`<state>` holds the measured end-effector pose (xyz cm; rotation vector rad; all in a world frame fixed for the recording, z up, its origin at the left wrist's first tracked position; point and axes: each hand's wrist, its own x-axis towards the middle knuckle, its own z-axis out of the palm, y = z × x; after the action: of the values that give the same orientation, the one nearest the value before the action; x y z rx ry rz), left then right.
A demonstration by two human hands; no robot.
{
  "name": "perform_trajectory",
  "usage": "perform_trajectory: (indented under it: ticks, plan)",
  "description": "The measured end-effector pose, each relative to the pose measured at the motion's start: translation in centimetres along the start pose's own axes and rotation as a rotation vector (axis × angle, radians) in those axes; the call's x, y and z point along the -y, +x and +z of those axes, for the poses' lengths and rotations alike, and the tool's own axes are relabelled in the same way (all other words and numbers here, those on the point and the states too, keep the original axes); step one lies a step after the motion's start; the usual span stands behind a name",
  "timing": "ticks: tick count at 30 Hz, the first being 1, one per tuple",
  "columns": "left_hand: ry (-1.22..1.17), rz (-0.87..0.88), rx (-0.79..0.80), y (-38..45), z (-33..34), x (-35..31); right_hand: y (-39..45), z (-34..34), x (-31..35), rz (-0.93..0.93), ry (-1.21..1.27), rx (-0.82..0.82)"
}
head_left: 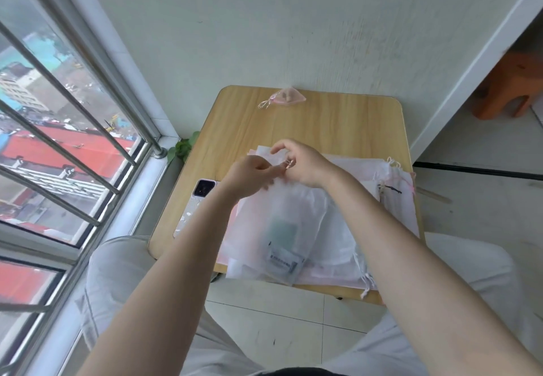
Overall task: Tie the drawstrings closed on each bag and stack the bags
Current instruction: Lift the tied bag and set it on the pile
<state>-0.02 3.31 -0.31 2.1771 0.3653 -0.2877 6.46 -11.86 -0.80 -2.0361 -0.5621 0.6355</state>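
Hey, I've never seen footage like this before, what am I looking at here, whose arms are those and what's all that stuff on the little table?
There is no machine here. One camera, worn on a person's head, looks down at their two bare arms. The left hand and right hand meet over the gathered top of a sheer white bag, fingers curled as if working its drawstring; the string itself is too fine to make out. That bag lies on a heap of similar bags on a small wooden table. A phone lies at the table's left edge, and a small pink pouch sits at the far edge by the wall.
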Motion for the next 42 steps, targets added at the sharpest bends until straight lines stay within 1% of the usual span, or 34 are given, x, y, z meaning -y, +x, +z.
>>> perform_trajectory:
  ticks: [1, 3, 5, 8, 10, 12, 14, 15, 16, 17, 19, 21, 23, 25, 27, 29, 32, 33, 34, 35, 36, 37, 39, 42]
  plan:
    - [-0.052, -0.021, -0.036, -0.1, 0.2, 0.3, -0.1, 0.2, -0.1, 0.006, -0.026, -0.047]
    - [-0.237, -0.063, -0.122, -0.2, 0.6, 1.0, -0.6, 0.0, -0.5, 0.048, -0.078, -0.109]
    - [-0.476, -0.122, -0.206, -0.4, 0.8, 2.0, -0.9, -0.3, -1.1, 0.114, -0.125, -0.100]
    - [-0.713, -0.222, -0.289, -0.8, 1.0, 2.9, -0.7, -0.5, -1.9, 0.200, -0.203, -0.047]
    - [-0.780, -0.279, -0.261, -1.0, 1.0, 3.0, -0.6, -0.2, -2.0, 0.190, -0.224, -0.030]
    - [-0.779, -0.296, -0.194, -1.3, 0.9, 2.9, -0.7, 0.2, -1.7, 0.158, -0.220, -0.022]
    - [-0.739, -0.276, -0.194, -1.1, 0.9, 3.5, -0.7, 0.6, -1.5, 0.141, -0.217, -0.020]
    - [-0.755, -0.274, -0.206, -0.9, 0.8, 3.8, -0.7, 0.7, -1.5, 0.150, -0.219, -0.022]
    - [-0.827, -0.285, -0.199, -0.6, 0.6, 4.3, -0.7, 0.8, -1.5, 0.157, -0.219, -0.031]
    - [-0.973, -0.300, -0.170, -0.3, 0.5, 4.7, -0.8, 0.9, -1.6, 0.172, -0.208, -0.049]
    - [-1.352, -0.301, -0.108, -0.2, 0.3, 5.3, -1.0, 1.0, -1.8, 0.219, -0.134, -0.114]
    - [-1.641, -0.282, -0.114, -0.4, 0.1, 5.8, -1.3, 0.8, -2.1, 0.290, -0.053, -0.202]
    - [-1.823, -0.285, -0.165, -0.6, 0.1, 6.1, -1.6, 0.6, -2.6, 0.341, -0.016, -0.278]
    - [-1.913, -0.303, -0.215, -0.7, 0.3, 6.2, -1.6, 0.5, -3.1, 0.371, 0.110, -0.324]
    - [-1.912, -0.352, -0.244, -0.6, 0.5, 6.4, -1.5, 0.5, -3.4, 0.381, 0.349, -0.344]
    - [-1.818, -0.397, -0.233, -0.3, 0.7, 6.6, -1.5, 0.9, -3.8, 0.378, 0.695, -0.388]
    - [-1.489, -0.426, -0.243, -0.3, 1.1, 6.4, -1.2, 1.4, -3.5, 0.393, 1.280, -0.460]
    - [-1.377, -0.425, -0.271, -0.4, 1.3, 6.3, -1.1, 1.5, -3.4, 0.382, 1.406, -0.485]
    - [-1.251, -0.420, -0.313, -0.5, 1.4, 6.2, -1.1, 1.5, -3.5, 0.367, 1.473, -0.498]
    - [-1.098, -0.400, -0.359, -0.6, 1.3, 6.3, -1.0, 1.3, -3.6, 0.353, 1.488, -0.489]
    - [-0.925, -0.361, -0.408, -0.6, 1.3, 6.4, -1.0, 1.1, -3.7, 0.347, 1.443, -0.469]
    - [-0.755, -0.312, -0.453, -0.7, 1.1, 6.4, -1.0, 0.8, -3.8, 0.350, 1.345, -0.452]
    - [-0.526, -0.210, -0.508, -0.8, 0.9, 6.3, -0.8, 0.7, -4.2, 0.365, 1.020, -0.475]
    - [-0.383, -0.100, -0.542, -0.7, 0.8, 5.2, -0.7, 1.4, -3.6, 0.325, 0.516, -0.515]
